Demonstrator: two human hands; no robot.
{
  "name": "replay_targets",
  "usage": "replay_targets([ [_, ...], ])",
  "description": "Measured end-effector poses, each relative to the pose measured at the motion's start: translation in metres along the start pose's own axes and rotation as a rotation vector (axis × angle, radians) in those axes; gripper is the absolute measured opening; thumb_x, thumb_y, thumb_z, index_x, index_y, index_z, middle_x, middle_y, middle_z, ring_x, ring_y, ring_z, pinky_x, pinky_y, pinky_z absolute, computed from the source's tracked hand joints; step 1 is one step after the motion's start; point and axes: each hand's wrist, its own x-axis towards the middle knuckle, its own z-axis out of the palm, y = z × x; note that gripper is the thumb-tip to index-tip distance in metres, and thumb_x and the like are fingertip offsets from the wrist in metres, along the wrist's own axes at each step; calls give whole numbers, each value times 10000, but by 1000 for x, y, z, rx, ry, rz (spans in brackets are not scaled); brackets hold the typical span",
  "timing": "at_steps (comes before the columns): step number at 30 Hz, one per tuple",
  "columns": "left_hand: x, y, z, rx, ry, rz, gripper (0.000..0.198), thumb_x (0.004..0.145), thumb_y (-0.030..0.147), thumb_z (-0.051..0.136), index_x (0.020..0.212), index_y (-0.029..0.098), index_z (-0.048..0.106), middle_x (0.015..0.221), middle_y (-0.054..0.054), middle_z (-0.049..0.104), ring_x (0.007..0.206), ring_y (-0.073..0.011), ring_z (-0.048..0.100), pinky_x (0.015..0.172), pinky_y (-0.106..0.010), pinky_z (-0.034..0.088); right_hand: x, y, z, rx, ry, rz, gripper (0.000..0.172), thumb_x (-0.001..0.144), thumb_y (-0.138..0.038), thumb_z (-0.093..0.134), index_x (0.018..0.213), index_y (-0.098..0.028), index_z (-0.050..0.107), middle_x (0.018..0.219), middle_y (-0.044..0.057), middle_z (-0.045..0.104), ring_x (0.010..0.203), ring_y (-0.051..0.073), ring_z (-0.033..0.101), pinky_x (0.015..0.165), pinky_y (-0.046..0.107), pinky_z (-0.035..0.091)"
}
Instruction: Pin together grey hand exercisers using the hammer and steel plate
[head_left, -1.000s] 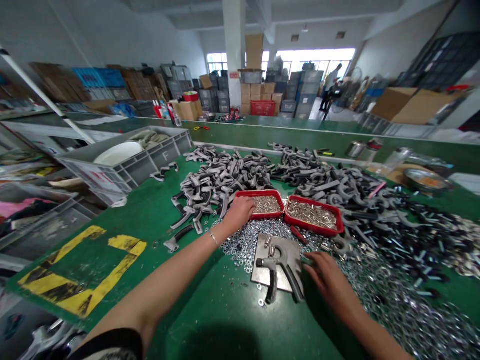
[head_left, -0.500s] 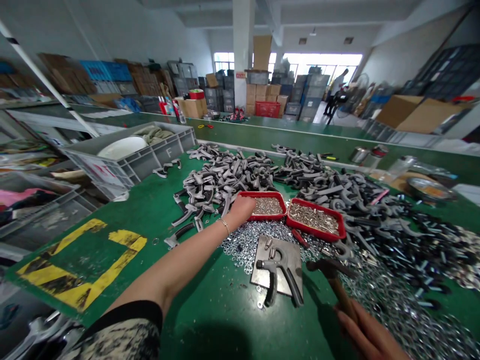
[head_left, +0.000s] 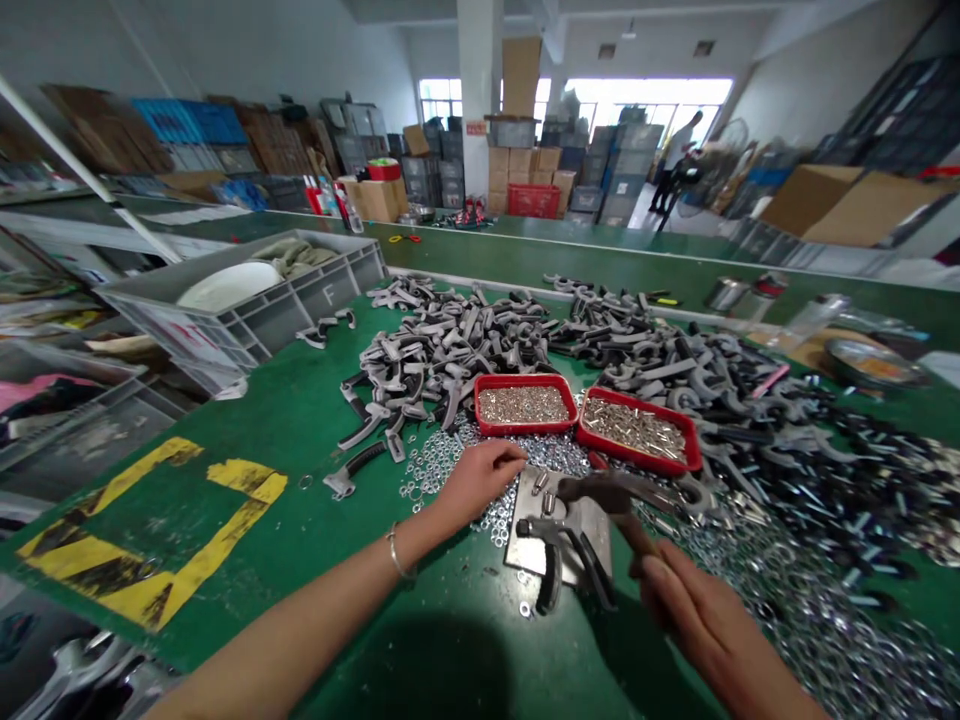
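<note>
My right hand is wrapped round the wooden handle of a hammer. The hammer's dark head hangs over the right upper part of a metal plate. On that plate lies a grey pliers-like tool with black grips, and small metal cylinders sit near its jaw. At the plate's upper left edge is my left hand, its fingertips pinched together; anything between them is too small to make out. Just beyond stand a red tray of tiny metal parts and a second red tray of small pins.
Heaps of grey and black tool bodies lie behind the trays. Loose nuts spread left of the plate, and rings lie at right. A grey crate stands at the left. A person is far back.
My left hand has come back from the left red tray to the plate's edge, fingers pinched. My right hand has raised the hammer and brought it left over the plate.
</note>
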Motion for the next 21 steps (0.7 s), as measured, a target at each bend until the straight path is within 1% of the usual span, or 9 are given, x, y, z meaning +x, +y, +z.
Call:
replay_targets([
  [1,-6,0,5,-38,-41,-32,109,899,205,602,945,184,698,895,-24,725,816,-164,658,779,-283,507,1,3,1,-19,21,9,433,981,-581,297,961,-242,565,792,41,662,704,222,620,670,322,439],
  [3,-11,0,15,-34,-129,-38,133,907,197,582,944,185,709,924,-32,715,874,-174,649,815,-291,498,4,12,4,-7,-25,37,431,956,-602,358,961,-230,575,774,40,652,701,228,612,672,330,430],
  [6,-5,2,30,103,-229,16,184,939,213,542,957,182,723,995,-55,686,982,-197,619,892,-306,473,6,27,10,207,-103,98,474,944,-639,368,828,-224,567,684,2,575,659,194,561,626,297,424],
  [9,4,6,39,292,-280,21,232,966,224,502,984,176,729,991,-66,663,961,-201,617,867,-298,469,-1,37,19,488,17,206,509,899,-703,404,775,-229,540,620,-33,487,577,157,478,539,261,400],
  [11,9,9,42,437,-297,31,257,978,232,480,985,178,731,974,-68,653,927,-203,617,826,-296,469,-8,40,26,633,118,280,516,852,-737,458,800,-232,549,650,-31,505,565,146,469,510,247,396],
  [13,12,14,42,556,-316,53,266,981,238,474,967,179,733,957,-70,646,899,-206,611,783,-297,464,-13,42,35,707,165,332,527,812,-758,501,813,-234,557,671,-28,527,555,139,472,481,236,384],
  [15,14,20,42,626,-339,75,263,977,231,476,942,180,732,940,-69,642,885,-207,606,759,-297,457,-15,44,43,746,181,338,526,791,-757,538,788,-231,549,652,-37,515,546,125,469,473,219,375],
  [18,15,27,42,685,-371,102,256,968,213,485,895,176,726,910,-66,637,871,-204,602,750,-298,448,-14,51,53,795,138,308,498,820,-722,545,780,-227,529,589,-66,453,484,90,418,432,186,325],
  [21,15,29,43,736,-381,121,270,970,201,471,857,166,713,895,-76,631,871,-213,595,766,-318,443,-13,59,59,806,57,339,492,844,-731,495,820,-240,509,535,-87,430,356,60,290,331,180,180],
])
